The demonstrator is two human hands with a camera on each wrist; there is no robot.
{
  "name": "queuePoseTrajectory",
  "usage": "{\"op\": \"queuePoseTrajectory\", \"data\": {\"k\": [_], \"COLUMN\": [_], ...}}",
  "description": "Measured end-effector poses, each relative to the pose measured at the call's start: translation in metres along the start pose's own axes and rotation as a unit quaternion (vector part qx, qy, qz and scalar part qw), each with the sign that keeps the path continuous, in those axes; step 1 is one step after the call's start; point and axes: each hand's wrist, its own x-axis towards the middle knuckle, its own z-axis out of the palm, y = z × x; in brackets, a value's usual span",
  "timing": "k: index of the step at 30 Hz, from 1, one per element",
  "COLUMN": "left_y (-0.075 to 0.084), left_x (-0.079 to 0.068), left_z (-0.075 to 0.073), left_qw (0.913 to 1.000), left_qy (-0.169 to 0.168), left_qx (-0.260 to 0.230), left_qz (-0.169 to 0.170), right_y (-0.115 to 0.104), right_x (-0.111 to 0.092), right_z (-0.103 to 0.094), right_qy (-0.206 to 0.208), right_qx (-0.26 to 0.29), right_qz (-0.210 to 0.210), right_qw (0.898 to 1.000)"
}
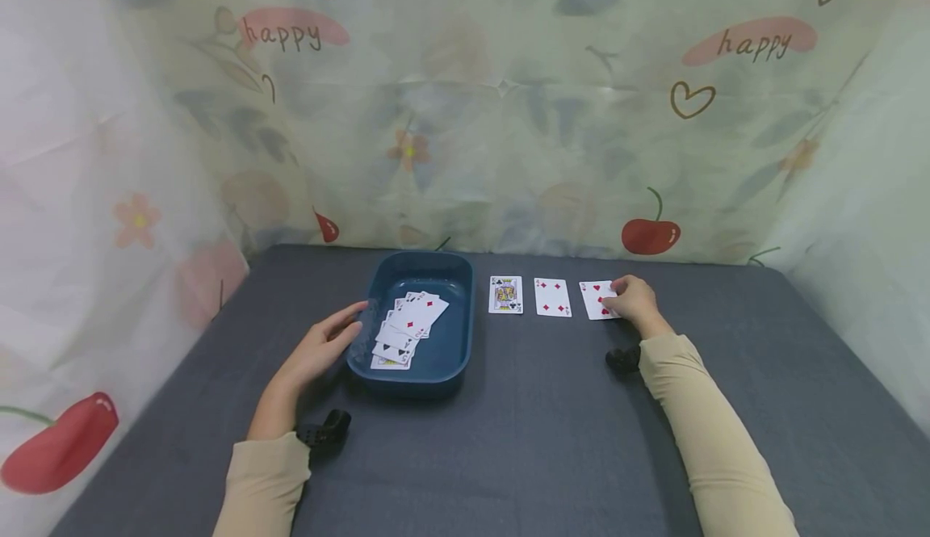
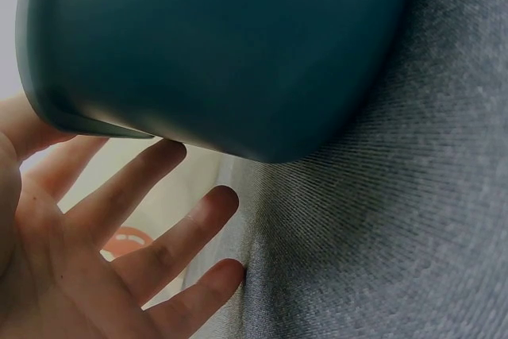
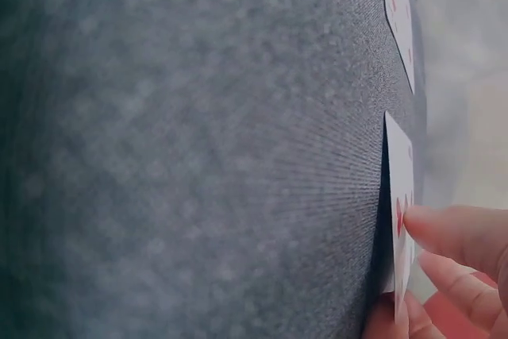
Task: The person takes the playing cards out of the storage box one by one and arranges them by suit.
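Note:
My right hand (image 1: 636, 304) pinches a playing card with red hearts (image 1: 596, 299), thumb on its face and fingers beneath its edge. The right wrist view shows that card (image 3: 402, 188) slightly tilted, its near edge off the cloth. Left of it, a four of diamonds (image 1: 553, 297) and a king of clubs (image 1: 505, 295) lie face up in a row. My left hand (image 1: 320, 347) is at the left side of a blue plastic basin (image 1: 467, 343), fingers spread and fairly straight, a fingertip touching the outer wall (image 2: 230, 53). Inside the basin lies a loose fanned pile of face-up cards (image 1: 410, 327).
Dark grey cloth (image 1: 538, 424) covers the table. Patterned curtains (image 1: 465, 157) hang along the back and both sides. A black wrist device (image 1: 324, 430) sits at the left cuff, another black device (image 1: 623, 361) at the right.

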Motion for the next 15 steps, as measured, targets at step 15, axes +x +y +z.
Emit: {"op": "queuePoseTrajectory", "data": {"k": [15], "left_y": [0.0], "left_x": [0.0], "left_z": [0.0], "left_qw": [1.0], "left_qy": [-0.001], "left_qx": [-0.001], "left_qz": [-0.004], "right_y": [-0.022], "right_x": [-0.008], "right_z": [-0.006], "right_qy": [0.005], "right_qx": [0.011], "right_qz": [-0.007], "right_qw": [1.0]}}
